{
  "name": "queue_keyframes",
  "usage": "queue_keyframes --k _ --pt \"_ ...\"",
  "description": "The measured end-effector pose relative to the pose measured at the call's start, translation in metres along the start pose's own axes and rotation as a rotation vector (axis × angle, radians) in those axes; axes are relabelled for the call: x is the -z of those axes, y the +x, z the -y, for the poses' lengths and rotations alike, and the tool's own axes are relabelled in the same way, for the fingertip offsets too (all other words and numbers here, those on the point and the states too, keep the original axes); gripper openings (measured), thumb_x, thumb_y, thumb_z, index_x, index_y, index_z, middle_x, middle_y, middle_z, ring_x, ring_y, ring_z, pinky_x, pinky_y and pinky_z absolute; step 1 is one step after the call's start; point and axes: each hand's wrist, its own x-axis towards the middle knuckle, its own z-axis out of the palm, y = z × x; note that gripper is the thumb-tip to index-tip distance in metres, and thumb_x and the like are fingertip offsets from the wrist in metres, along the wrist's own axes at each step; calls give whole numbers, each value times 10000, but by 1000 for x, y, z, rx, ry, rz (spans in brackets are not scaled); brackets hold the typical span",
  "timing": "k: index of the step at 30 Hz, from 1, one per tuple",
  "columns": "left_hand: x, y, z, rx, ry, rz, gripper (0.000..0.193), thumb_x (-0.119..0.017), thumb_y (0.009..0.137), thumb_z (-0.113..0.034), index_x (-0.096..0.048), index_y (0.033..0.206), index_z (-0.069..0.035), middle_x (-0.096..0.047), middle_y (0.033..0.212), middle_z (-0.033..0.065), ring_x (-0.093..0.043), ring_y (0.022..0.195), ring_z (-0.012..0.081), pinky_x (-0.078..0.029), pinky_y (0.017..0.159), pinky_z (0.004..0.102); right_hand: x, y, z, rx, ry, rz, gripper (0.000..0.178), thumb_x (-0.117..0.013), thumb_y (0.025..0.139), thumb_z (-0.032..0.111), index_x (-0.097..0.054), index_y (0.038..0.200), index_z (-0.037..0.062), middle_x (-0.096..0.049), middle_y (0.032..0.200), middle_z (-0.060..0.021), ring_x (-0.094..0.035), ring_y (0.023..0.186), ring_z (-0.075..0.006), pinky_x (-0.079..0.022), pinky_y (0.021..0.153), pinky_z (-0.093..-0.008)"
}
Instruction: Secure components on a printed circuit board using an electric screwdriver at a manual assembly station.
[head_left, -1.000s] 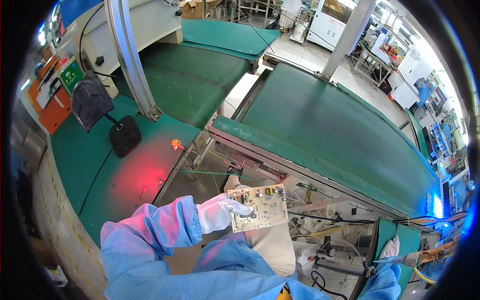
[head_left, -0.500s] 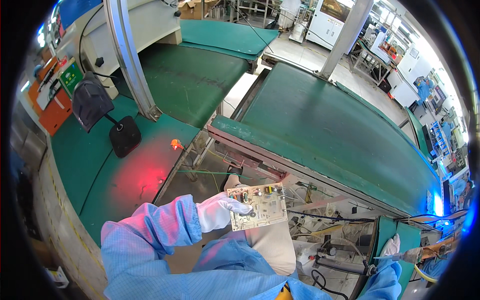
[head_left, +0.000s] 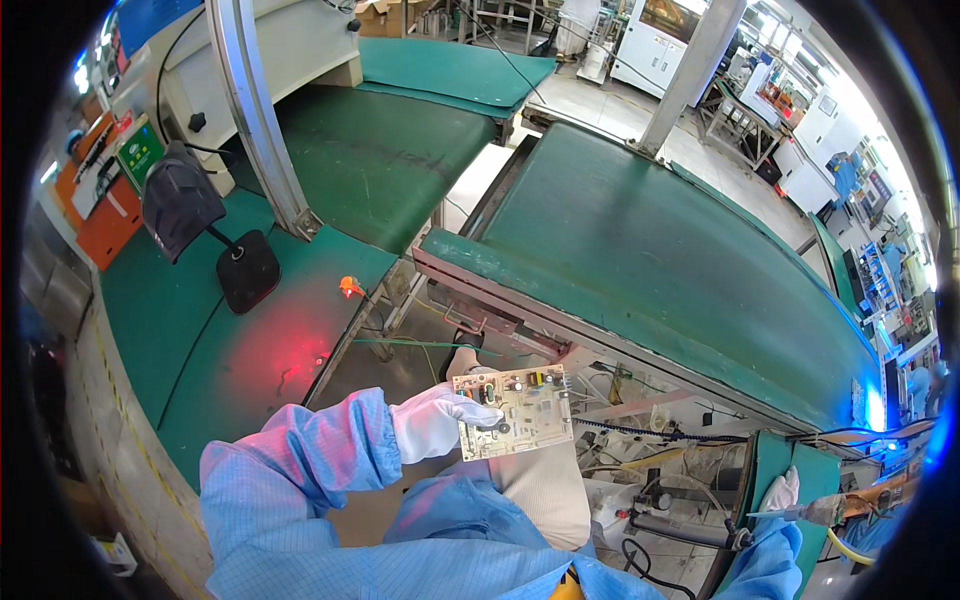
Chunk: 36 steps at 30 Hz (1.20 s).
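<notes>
My left hand (head_left: 432,424), in a white glove, is closed on the left edge of a beige circuit board (head_left: 530,418), with the thumb lying over its face. The board is held above my lap, its component side up, with small dark, green and yellow parts along the far edge. Far to the right, my right hand (head_left: 781,491), also gloved in white, is at a narrow green surface (head_left: 818,478). Beside it lies a pointed tool with a brownish body (head_left: 828,510). The fingers of that hand are not clear enough to read.
A green conveyor belt (head_left: 640,255) runs ahead to the right, and another green belt (head_left: 385,165) lies beyond on the left. A black lamp-like fixture (head_left: 248,272) stands on the left green mat under red light. Cables and a cylinder (head_left: 685,530) are below right.
</notes>
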Motion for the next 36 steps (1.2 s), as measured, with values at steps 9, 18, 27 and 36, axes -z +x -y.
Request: queue_keyframes --k 9,18,27,36 --pt "-4 -3 -1 10 -1 -28 495 -636 866 -54 -471 1327 14 -616 1221 119 -616 1097 194 -490 940 297 4 -4 3 28 -90 8 477 -437 918 144 -416 1354 -48 -472 1352 -220 -467 1251 -331 -345 1080 -356" --pt "-5 -2 2 -61 34 7 465 -610 889 -90 -487 1326 15 -624 1195 111 -625 1058 164 -488 926 274 2 -8 8 62 -24 -31 483 -432 911 148 -420 1355 -41 -487 1335 -228 -474 1238 -350 -351 1074 -375" --pt "-9 -6 -2 -7 59 -19 456 -614 884 -89 -499 1313 15 -635 1175 117 -629 1053 170 -490 917 279 1 -4 -5 21 20 -12 480 -427 918 146 -419 1361 -39 -478 1353 -222 -470 1250 -339 -346 1080 -367" --pt "-11 -5 -2 -33 25 -2 430 -616 880 -87 -523 1286 22 -640 1171 120 -635 1041 170 -491 904 285 2 -8 12 8 49 -14 477 -423 922 137 -415 1367 -35 -474 1353 -221 -473 1255 -334 -353 1076 -366"
